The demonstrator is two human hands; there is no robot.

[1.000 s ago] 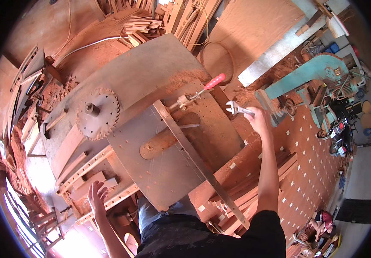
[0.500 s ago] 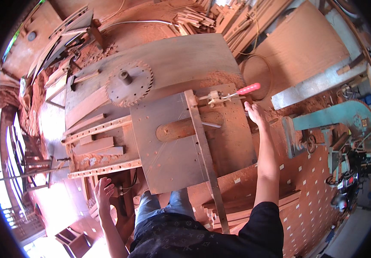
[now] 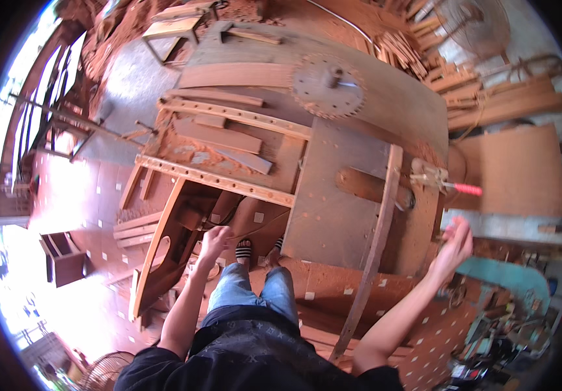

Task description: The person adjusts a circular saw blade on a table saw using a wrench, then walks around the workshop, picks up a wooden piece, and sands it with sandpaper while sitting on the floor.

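My left hand (image 3: 216,242) hangs in the air by the table's front edge, fingers loosely bent and nothing visible in them. Beyond the table's right side, my right hand (image 3: 453,244) is slightly blurred, its fingers loosely curled and apart from everything. Nearest to it is a toggle clamp with a red handle (image 3: 467,189), mounted on a wooden block. A long narrow bar (image 3: 380,228) crosses the flat table plate (image 3: 323,231) beside the clamp. The plate has an elongated dusty slot (image 3: 359,183). A round toothed saw blade (image 3: 313,94) lies flat behind it.
Drilled wooden rails (image 3: 216,179) frame a bay with loose wood strips (image 3: 229,138). A hammer (image 3: 253,36) lies at the back. Stacked boards (image 3: 502,107) and a large panel (image 3: 515,169) stand right; a teal machine (image 3: 509,277) is at lower right. Sawdust coats the surfaces.
My view has turned, so the table appears shifted and tilted. My right hand has drawn back from the clamp's red handle. My left hand's fingers are more bent than before.
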